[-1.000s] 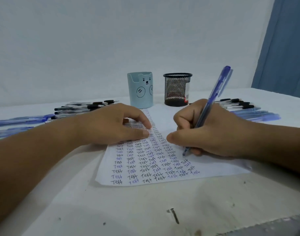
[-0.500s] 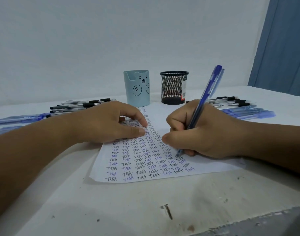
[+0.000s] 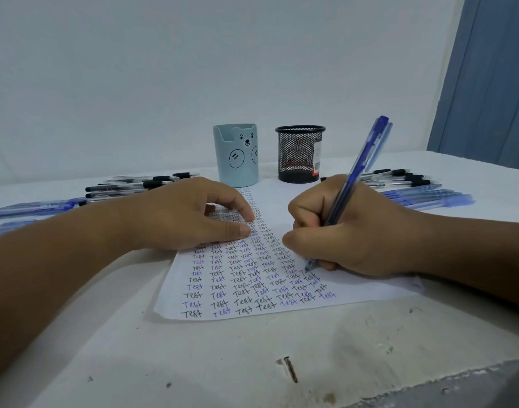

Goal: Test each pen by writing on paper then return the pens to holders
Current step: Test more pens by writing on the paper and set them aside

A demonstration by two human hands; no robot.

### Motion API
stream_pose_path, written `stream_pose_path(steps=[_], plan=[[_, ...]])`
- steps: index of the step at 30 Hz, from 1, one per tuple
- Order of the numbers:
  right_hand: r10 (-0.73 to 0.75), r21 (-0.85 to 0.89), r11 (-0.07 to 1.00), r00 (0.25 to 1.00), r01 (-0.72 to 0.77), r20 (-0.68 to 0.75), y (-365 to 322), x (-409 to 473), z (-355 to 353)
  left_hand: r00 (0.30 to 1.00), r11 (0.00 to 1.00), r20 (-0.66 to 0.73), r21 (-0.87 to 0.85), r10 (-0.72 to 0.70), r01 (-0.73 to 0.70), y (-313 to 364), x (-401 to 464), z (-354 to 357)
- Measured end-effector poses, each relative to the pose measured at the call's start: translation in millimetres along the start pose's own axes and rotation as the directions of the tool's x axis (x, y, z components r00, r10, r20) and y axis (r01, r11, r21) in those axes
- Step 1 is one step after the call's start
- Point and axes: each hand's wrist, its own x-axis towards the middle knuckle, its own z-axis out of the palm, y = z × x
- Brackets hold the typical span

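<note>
The right hand [image 3: 361,231] grips a blue pen [image 3: 351,184] with curled fingers; the pen leans up and away, and its tip touches the sheet of paper [image 3: 252,278] at the right end of a row of handwritten "Test" words. The left hand [image 3: 184,213] rests on the sheet's left part, fingers loosely bent, thumb and fingertips pressing the paper, holding nothing.

Behind the paper stand two holders: a light-blue bear-face holder [image 3: 237,156] on the left and a black mesh holder [image 3: 300,154] just beside it. No pens protrude above either rim.

Loose pens lie on the white table [image 3: 223,354]: one group at left [image 3: 128,187], one at right [image 3: 411,187].
</note>
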Motion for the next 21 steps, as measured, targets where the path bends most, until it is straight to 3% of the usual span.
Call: stream_pose_path(steps=[21], plan=[[-0.094,-0.098,0.991,0.995,0.09,-0.032,1.9,0.9,-0.5,1.0,1.0,0.013,0.001,-0.01,0.01,-1.5,1.0,-0.6]])
